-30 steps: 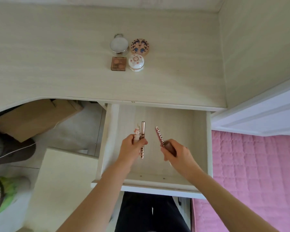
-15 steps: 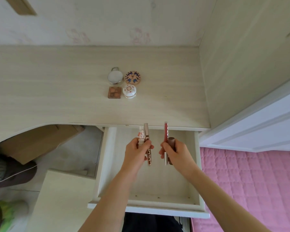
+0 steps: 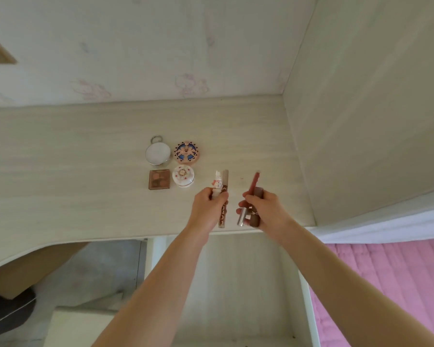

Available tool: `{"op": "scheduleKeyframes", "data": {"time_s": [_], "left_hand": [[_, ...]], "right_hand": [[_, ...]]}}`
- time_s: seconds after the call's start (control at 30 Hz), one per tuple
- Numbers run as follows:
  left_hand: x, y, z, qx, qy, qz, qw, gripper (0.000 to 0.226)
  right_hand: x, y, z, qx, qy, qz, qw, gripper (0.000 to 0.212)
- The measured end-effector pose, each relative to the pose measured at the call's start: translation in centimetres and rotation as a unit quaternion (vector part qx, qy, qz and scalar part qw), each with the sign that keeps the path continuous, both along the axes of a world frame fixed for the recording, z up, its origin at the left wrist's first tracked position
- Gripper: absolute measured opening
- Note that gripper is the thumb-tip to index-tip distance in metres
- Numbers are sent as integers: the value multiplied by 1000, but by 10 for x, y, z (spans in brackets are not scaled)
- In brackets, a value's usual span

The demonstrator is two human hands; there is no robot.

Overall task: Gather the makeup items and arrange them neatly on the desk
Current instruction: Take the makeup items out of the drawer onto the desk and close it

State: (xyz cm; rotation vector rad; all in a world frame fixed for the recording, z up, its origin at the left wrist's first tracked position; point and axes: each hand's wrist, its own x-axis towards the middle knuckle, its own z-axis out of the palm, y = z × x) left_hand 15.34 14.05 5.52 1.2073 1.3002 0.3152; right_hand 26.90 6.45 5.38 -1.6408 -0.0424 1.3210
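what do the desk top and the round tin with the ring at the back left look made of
Desk top: looks like pale wood-grain laminate, matte; fine straight streaks and no glare, though real wood cannot be ruled out.
Round tin: probably metal, with a shiny silver rim and wire ring; its flat white lid could be frosted plastic or painted.

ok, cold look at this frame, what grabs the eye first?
Both hands, raised over the desk's near edge: the left hand grips two slim tubes, the right hand a red stick plus a brown tube. Left of them, four compacts sit in a tidy square.
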Motion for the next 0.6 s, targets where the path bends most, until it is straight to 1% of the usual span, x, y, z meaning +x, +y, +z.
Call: {"op": "scheduleKeyframes", "data": {"time_s": [0.07,0.17,0.3,0.4,0.5,0.6], "left_hand": [[11,16,-4,-4,0,-2,1000,7],[26,36,-15,-10,12,-6,1000,10],[43,56,-31,9,81,-26,996,4],[49,64,-37,36,115,-50,991,10],[52,68,-43,53,144,-55,987,20],[54,72,-46,72,177,-63,980,20]], "right_hand": [[11,17,-4,-22,3,-6,1000,5],[25,38,-11,-41,5,15,999,7],[39,63,-20,-71,-21,81,994,5],[47,78,-24,-102,-45,132,985,6],[51,88,-25,-132,-56,163,976,11],[54,99,-29,-142,-89,184,968,12]]}}
